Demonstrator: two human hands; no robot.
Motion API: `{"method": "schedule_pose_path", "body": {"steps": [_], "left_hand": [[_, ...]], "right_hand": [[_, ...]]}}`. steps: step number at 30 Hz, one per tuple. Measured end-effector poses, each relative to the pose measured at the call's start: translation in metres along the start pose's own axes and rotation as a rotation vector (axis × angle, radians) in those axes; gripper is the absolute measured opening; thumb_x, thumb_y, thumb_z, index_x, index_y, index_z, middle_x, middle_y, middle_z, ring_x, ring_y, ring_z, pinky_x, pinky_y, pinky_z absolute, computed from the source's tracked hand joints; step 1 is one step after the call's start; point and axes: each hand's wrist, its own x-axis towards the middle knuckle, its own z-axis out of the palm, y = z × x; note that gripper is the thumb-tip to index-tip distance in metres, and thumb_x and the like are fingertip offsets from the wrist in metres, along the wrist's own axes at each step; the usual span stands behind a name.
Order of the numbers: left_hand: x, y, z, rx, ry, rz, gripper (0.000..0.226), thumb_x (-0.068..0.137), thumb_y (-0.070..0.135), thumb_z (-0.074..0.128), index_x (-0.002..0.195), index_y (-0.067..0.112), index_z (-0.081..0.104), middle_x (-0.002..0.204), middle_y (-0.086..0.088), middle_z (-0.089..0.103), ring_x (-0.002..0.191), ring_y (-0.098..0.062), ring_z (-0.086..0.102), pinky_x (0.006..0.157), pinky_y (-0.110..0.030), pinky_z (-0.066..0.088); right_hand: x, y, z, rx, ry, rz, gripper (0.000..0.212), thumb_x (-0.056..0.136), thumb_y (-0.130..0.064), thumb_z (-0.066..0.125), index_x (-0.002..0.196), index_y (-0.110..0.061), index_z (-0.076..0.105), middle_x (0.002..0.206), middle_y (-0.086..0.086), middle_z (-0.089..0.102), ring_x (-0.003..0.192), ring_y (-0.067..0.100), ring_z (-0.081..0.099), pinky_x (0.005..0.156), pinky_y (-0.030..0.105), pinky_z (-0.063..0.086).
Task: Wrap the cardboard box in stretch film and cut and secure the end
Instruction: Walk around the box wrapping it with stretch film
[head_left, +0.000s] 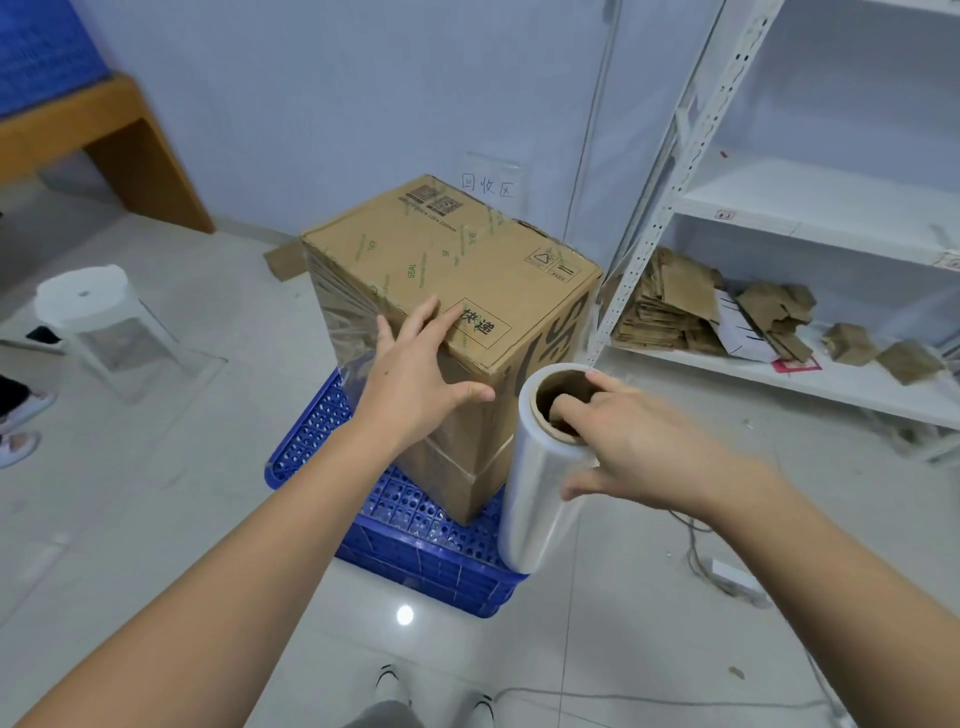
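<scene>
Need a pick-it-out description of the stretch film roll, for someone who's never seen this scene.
Start at the tall brown cardboard box standing on the blue perforated plastic crate on the floor. Just right of the box, the right hand holds the clear stretch film roll, a finger hooked into its brown cardboard core. It is the only glossy, see-through cylinder there.

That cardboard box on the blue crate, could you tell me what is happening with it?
A person is wrapping the cardboard box, which stands on a blue crate. The left hand rests flat on the box's near top corner, steadying it. The right hand holds the stretch film roll, a finger in its core. Film already covers the box's left side.
</scene>
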Motion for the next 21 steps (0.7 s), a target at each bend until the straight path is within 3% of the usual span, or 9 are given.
{"method": "schedule_pose_path", "body": {"steps": [2,5,7,8,10,12,15,18,21], "left_hand": [[0.0,-0.009,-0.007,0.054,0.005,0.049,0.09,0.081,0.053,0.081,0.157,0.047,0.031,0.167,0.019,0.016,0.157,-0.036,0.008,0.122,-0.062,0.024],[0.006,-0.025,-0.027,0.215,0.026,0.182,0.071,0.091,0.039,0.075,0.152,0.046,0.038,0.166,0.014,0.021,0.147,-0.024,0.038,0.112,-0.05,0.044],[0.014,-0.03,-0.042,0.378,0.012,0.261,0.064,0.095,0.036,0.069,0.152,0.042,0.04,0.163,0.011,0.028,0.135,-0.023,0.052,0.102,-0.046,0.051],[0.019,-0.031,-0.049,0.44,0.0,0.297,0.062,0.097,0.036,0.067,0.152,0.041,0.04,0.161,0.01,0.032,0.128,-0.024,0.057,0.097,-0.046,0.054],[0.031,-0.035,-0.06,0.524,-0.02,0.379,0.057,0.098,0.036,0.064,0.151,0.039,0.042,0.156,0.011,0.04,0.117,-0.024,0.064,0.089,-0.046,0.058],[0.043,-0.04,-0.07,0.572,-0.051,0.472,0.053,0.098,0.032,0.063,0.148,0.037,0.045,0.149,0.011,0.046,0.109,-0.024,0.067,0.084,-0.046,0.059],[0.064,-0.045,-0.079,0.614,-0.146,0.615,0.053,0.097,0.035,0.065,0.147,0.036,0.044,0.14,0.01,0.047,0.099,-0.021,0.066,0.079,-0.042,0.058],[0.086,-0.05,-0.085,0.609,-0.205,0.787,0.058,0.092,0.059,0.063,0.143,0.035,0.051,0.13,0.011,0.051,0.102,-0.016,0.057,0.086,-0.034,0.052],[0.101,-0.049,-0.078,0.576,-0.167,0.958,0.069,0.08,0.079,0.057,0.131,0.034,0.059,0.123,0.012,0.057,0.112,-0.014,0.047,0.098,-0.035,0.038]], "right_hand": [[0.004,-0.014,0.002,-0.04,0.03,0.081,0.057,0.077,-0.078,0.055,0.094,-0.025,0.044,0.072,-0.009,0.048,0.112,0.02,0.051,0.106,0.032,0.034],[0.011,-0.03,0.01,-0.095,0.109,0.142,0.049,0.086,-0.073,0.048,0.091,-0.024,0.042,0.071,-0.008,0.052,0.08,0.017,0.048,0.109,0.035,0.034],[0.013,-0.038,0.008,-0.044,0.097,0.232,0.036,0.091,-0.057,0.054,0.09,-0.025,0.039,0.078,-0.006,0.048,0.085,0.017,0.047,0.095,0.031,0.04],[0.014,-0.042,0.006,-0.041,0.084,0.278,0.03,0.093,-0.049,0.054,0.091,-0.024,0.038,0.082,-0.005,0.047,0.088,0.018,0.048,0.082,0.03,0.038],[0.02,-0.055,0.0,-0.057,0.072,0.349,0.025,0.095,-0.043,0.052,0.094,-0.023,0.038,0.087,-0.003,0.047,0.085,0.018,0.046,0.073,0.029,0.031],[0.028,-0.067,-0.001,-0.046,0.069,0.43,0.036,0.092,-0.056,0.053,0.095,-0.023,0.041,0.086,-0.004,0.053,0.084,0.018,0.05,0.077,0.029,0.033],[0.045,-0.077,0.001,-0.029,0.109,0.555,0.058,0.083,-0.08,0.045,0.09,-0.023,0.044,0.081,-0.005,0.062,0.083,0.018,0.058,0.097,0.033,0.038],[0.06,-0.077,0.009,-0.034,0.163,0.638,0.06,0.081,-0.082,0.045,0.083,-0.022,0.044,0.073,-0.005,0.062,0.079,0.019,0.061,0.106,0.035,0.035],[0.069,-0.073,0.018,-0.02,0.239,0.658,0.057,0.081,-0.076,0.055,0.074,-0.021,0.04,0.058,-0.008,0.045,0.066,0.02,0.055,0.105,0.036,0.036]]}}
